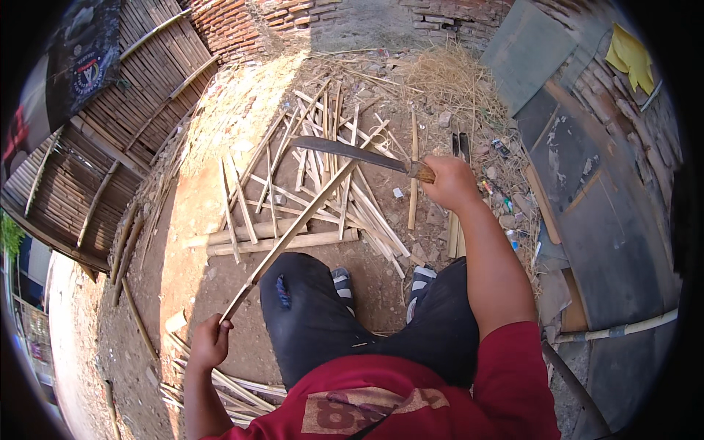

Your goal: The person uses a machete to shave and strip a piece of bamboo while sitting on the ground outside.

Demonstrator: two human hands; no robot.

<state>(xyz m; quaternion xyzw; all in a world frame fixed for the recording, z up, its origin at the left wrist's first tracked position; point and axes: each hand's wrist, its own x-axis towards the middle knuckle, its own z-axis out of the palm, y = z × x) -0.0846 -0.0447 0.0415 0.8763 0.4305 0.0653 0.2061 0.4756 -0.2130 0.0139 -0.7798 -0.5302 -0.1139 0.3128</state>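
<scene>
My right hand (449,182) is closed around the wooden handle of a machete (350,152), whose dark blade points left across the view. In my left hand (210,342) I grip the lower end of a long split bamboo strip (295,229). The strip slants up and to the right, and its far end reaches the blade near its middle; whether the edge bites into it I cannot tell. Beyond my knees lies a loose heap of pale bamboo strips (367,207) on the dirt. Two round bamboo poles (282,243) lie at the heap's near left side.
More split strips (246,394) lie beside my left hip. A woven bamboo panel (158,81) stands at the left, a brick wall (257,29) at the back. Dark boards (601,213) lean on the right, near dry straw (447,81) and litter. A yellow cloth (629,59) hangs far right.
</scene>
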